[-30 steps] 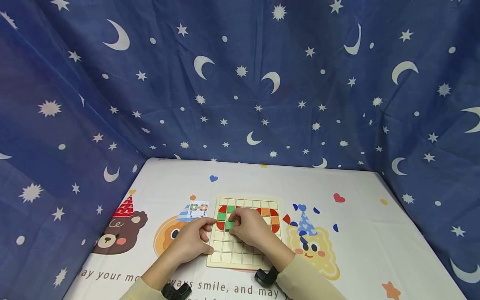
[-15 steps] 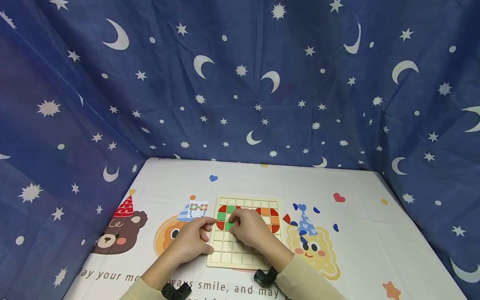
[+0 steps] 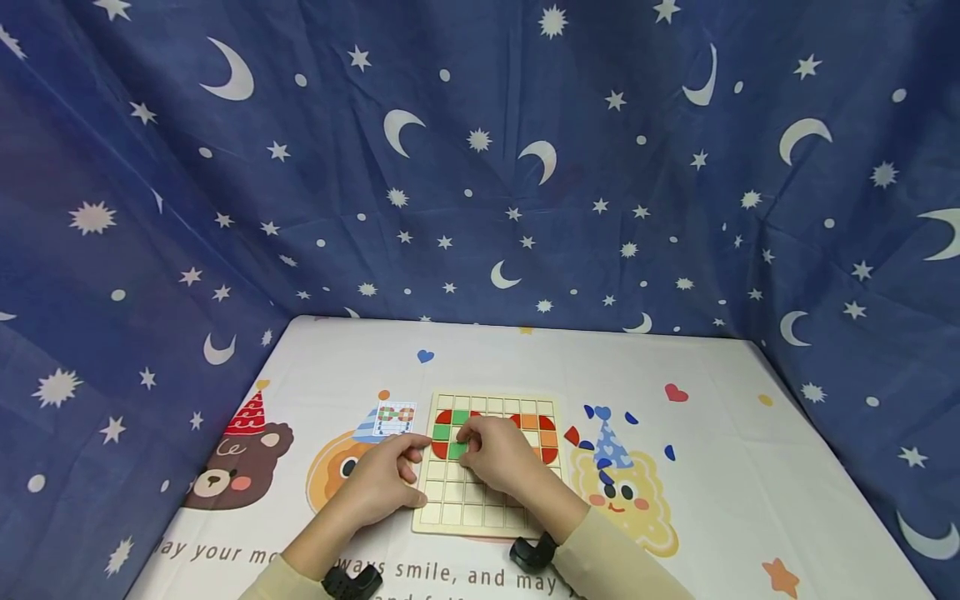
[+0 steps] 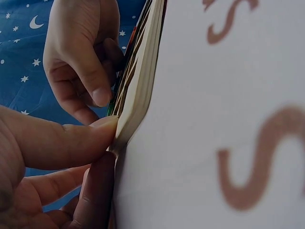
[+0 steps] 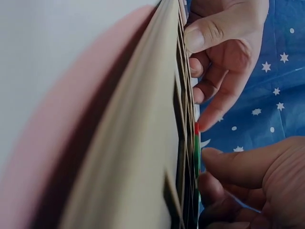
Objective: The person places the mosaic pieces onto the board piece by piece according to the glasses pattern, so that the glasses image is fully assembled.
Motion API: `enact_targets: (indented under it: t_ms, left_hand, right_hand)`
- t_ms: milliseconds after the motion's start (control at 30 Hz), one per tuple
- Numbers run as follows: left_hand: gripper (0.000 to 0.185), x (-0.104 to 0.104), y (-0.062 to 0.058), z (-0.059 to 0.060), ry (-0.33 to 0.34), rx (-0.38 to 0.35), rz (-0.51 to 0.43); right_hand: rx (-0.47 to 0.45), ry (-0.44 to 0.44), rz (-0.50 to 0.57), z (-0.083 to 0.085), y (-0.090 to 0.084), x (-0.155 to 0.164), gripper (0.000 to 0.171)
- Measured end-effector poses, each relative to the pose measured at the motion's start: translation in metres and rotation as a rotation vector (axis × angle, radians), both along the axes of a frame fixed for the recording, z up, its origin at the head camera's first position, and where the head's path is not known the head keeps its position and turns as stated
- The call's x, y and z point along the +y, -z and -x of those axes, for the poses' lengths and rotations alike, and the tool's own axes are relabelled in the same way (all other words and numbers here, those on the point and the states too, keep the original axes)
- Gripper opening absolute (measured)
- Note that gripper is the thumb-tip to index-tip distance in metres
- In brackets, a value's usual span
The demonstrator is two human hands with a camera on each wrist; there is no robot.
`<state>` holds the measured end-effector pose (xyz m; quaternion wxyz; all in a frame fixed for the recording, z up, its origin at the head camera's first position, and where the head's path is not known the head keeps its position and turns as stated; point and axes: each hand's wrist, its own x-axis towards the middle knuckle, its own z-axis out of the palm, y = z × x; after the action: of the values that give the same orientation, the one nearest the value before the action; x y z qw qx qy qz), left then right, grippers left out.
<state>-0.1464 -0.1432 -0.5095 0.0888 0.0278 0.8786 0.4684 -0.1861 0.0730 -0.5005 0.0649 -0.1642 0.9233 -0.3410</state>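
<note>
A wooden grid board (image 3: 487, 508) lies near the front edge of the tabletop (image 3: 720, 467), roughly at its middle. The left hand (image 3: 378, 487) rests at the board's left edge, thumb pressed flat against the rim near the front left corner; in the left wrist view the thumb (image 4: 57, 143) touches the board edge (image 4: 138, 90), remaining fingers loosely curled beneath, gripping nothing. The right hand (image 3: 498, 458) lies over the board's upper middle cells, fingertips bent down onto a green tile (image 3: 457, 450) in the left part of the pattern; whether it pinches or only presses the tile cannot be told. Red, green and orange tiles (image 3: 540, 433) fill the board's far rows. A small pattern card (image 3: 394, 417) lies just beside the board's far left corner. Loose red and blue pieces (image 3: 600, 433) lie just right of the board. A blue star-and-moon cloth (image 3: 480, 167) encloses the back and sides.
</note>
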Motion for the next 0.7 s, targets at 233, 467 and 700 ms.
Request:
enact_targets:
  t_ms: [233,467,700]
  left_hand:
    - [0.082,0.001,0.000,0.000,-0.007,-0.006,-0.009]
    - [0.082,0.002,-0.001,-0.001,-0.009,-0.004,-0.001]
    - [0.081,0.002,-0.002,-0.001,-0.011,-0.004,-0.001]
  right_hand:
    - [0.001,0.017,0.021,-0.003,-0.006,0.021,0.015]
    - [0.033,0.090,0.027,-0.003,-0.007,0.058,0.015]
    - [0.012,0.216,0.037,0.000,-0.006,0.099,0.017]
